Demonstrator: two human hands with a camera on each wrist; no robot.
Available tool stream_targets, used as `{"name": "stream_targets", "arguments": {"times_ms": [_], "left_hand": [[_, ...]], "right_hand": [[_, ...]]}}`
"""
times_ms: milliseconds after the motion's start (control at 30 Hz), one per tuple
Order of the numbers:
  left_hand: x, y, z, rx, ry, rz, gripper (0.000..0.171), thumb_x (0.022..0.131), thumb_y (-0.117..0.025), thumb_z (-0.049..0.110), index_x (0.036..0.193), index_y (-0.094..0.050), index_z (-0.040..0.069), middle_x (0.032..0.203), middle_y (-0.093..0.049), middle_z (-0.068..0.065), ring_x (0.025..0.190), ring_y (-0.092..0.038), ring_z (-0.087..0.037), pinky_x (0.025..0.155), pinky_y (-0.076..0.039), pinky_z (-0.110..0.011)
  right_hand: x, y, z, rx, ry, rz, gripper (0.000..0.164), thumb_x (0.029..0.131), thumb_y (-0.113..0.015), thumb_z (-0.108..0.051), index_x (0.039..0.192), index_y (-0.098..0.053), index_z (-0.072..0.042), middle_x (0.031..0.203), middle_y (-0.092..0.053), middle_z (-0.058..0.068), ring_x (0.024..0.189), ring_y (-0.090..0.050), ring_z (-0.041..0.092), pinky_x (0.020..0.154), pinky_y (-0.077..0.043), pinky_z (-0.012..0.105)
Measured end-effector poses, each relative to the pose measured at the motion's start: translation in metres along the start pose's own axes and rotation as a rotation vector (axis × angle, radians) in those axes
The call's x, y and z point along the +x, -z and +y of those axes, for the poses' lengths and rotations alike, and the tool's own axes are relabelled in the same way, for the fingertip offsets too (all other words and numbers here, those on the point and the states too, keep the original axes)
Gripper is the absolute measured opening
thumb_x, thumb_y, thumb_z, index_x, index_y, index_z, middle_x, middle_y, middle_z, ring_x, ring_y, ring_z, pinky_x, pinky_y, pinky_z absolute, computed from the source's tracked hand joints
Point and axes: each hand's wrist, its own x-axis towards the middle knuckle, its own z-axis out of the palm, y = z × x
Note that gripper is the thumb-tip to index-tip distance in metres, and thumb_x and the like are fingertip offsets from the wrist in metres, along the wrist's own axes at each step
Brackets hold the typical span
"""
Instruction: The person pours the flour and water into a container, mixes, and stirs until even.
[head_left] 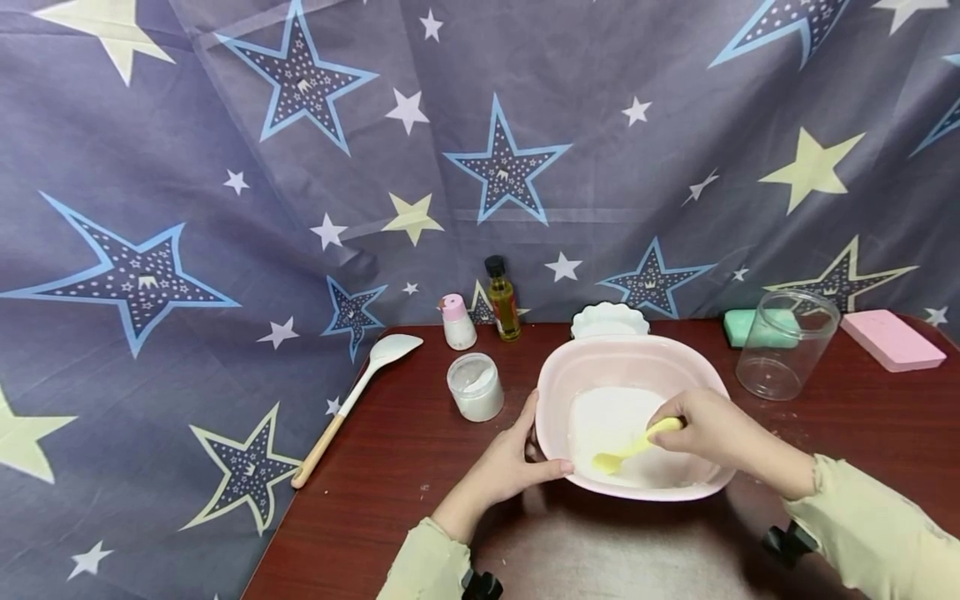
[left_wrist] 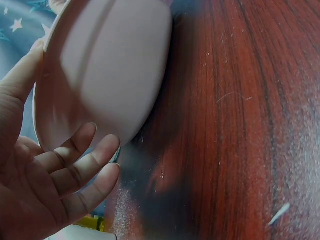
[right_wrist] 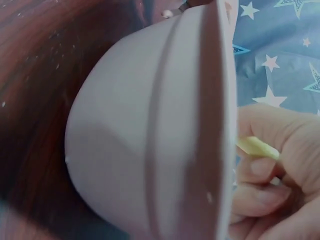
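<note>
A pale pink basin [head_left: 633,350] stands on the table with white powder [head_left: 603,421] spread over its bottom. My left hand [head_left: 506,467] holds it at the near left side, thumb at the rim. In the left wrist view, other fingers [left_wrist: 80,175] curve loosely by its outer wall. Over the basin, my right hand [head_left: 705,429] grips the handle of a yellow spoon [head_left: 633,448], whose head dips into the powder. From the right wrist, the basin's wall [right_wrist: 125,120] hides most of the spoon; a short piece of handle shows at the fingers.
Left of the basin stand an open jar of white powder [head_left: 477,392], a pink-capped shaker [head_left: 457,323] and an oil bottle [head_left: 504,304]. A white spatula [head_left: 352,400] lies further left. Behind is a scalloped white dish [head_left: 610,319]; rightward, a clear container [head_left: 783,350], green sponge [head_left: 740,327] and pink block [head_left: 892,340].
</note>
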Motion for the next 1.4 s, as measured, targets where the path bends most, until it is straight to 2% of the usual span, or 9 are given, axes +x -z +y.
{"name": "stream_targets", "arguments": {"times_ms": [233,433,633,733,900,1033,1133,1400], "left_hand": [[0.000,-0.001,-0.002,0.004,0.002,0.002,0.106,0.079,-0.082,0.032,0.157,-0.013,0.015,0.083,-0.063,0.009,0.067,-0.060,-0.006,0.063,-0.049,-0.023],[0.000,-0.001,-0.002,-0.007,-0.001,0.003,0.107,0.079,-0.083,0.031,0.157,-0.013,0.014,0.083,-0.063,0.009,0.067,-0.061,-0.008,0.062,-0.049,-0.023],[0.000,0.000,-0.001,-0.009,-0.008,0.001,0.107,0.079,-0.083,0.031,0.157,-0.012,0.013,0.083,-0.063,0.008,0.067,-0.061,-0.008,0.062,-0.049,-0.023],[0.000,0.000,-0.001,-0.014,-0.013,-0.005,0.107,0.079,-0.083,0.030,0.157,-0.012,0.013,0.083,-0.063,0.008,0.067,-0.062,-0.008,0.062,-0.050,-0.023],[0.001,0.000,-0.002,-0.017,-0.007,-0.008,0.108,0.079,-0.083,0.030,0.157,-0.011,0.013,0.084,-0.063,0.008,0.067,-0.062,-0.007,0.062,-0.050,-0.023],[0.001,0.001,-0.002,-0.018,-0.006,-0.010,0.108,0.079,-0.083,0.031,0.158,-0.011,0.014,0.085,-0.064,0.008,0.067,-0.062,-0.008,0.062,-0.050,-0.023],[0.001,0.001,-0.002,-0.023,0.000,-0.011,0.108,0.079,-0.083,0.031,0.158,-0.010,0.014,0.084,-0.064,0.007,0.067,-0.062,-0.008,0.062,-0.050,-0.023],[0.001,0.001,-0.004,-0.017,0.013,-0.014,0.109,0.079,-0.082,0.033,0.158,-0.010,0.014,0.085,-0.064,0.008,0.068,-0.062,-0.006,0.063,-0.049,-0.023]], "right_hand": [[0.015,-0.015,-0.006,-0.019,-0.031,0.144,0.006,0.074,-0.080,-0.012,0.073,-0.075,-0.016,0.061,-0.059,-0.017,0.058,-0.044,0.000,0.055,-0.040,0.022],[0.026,-0.024,-0.007,0.014,-0.026,0.234,0.010,0.075,-0.078,-0.009,0.071,-0.073,-0.017,0.061,-0.059,-0.015,0.059,-0.045,0.001,0.057,-0.041,0.022],[0.036,-0.027,-0.003,0.025,-0.080,0.279,0.007,0.080,-0.074,-0.006,0.075,-0.075,-0.011,0.063,-0.059,-0.010,0.061,-0.044,0.005,0.057,-0.039,0.022],[0.040,-0.027,0.002,0.009,-0.076,0.299,0.006,0.081,-0.071,-0.004,0.078,-0.076,-0.006,0.064,-0.060,-0.007,0.062,-0.045,0.006,0.057,-0.040,0.022],[0.040,-0.020,0.011,-0.044,-0.088,0.322,0.006,0.080,-0.070,-0.003,0.081,-0.076,-0.003,0.069,-0.067,-0.002,0.060,-0.050,0.008,0.059,-0.043,0.027],[0.035,-0.009,0.016,-0.131,-0.168,0.335,0.008,0.079,-0.071,-0.009,0.084,-0.078,-0.007,0.069,-0.068,-0.003,0.063,-0.053,0.014,0.061,-0.043,0.033],[0.030,-0.002,0.020,-0.164,-0.203,0.338,0.009,0.079,-0.071,-0.011,0.084,-0.078,-0.008,0.067,-0.065,-0.004,0.062,-0.050,0.017,0.059,-0.040,0.035],[0.012,0.019,0.028,-0.260,-0.198,0.312,0.009,0.078,-0.071,-0.009,0.084,-0.078,-0.007,0.064,-0.060,-0.004,0.058,-0.045,0.015,0.055,-0.037,0.034]]}}
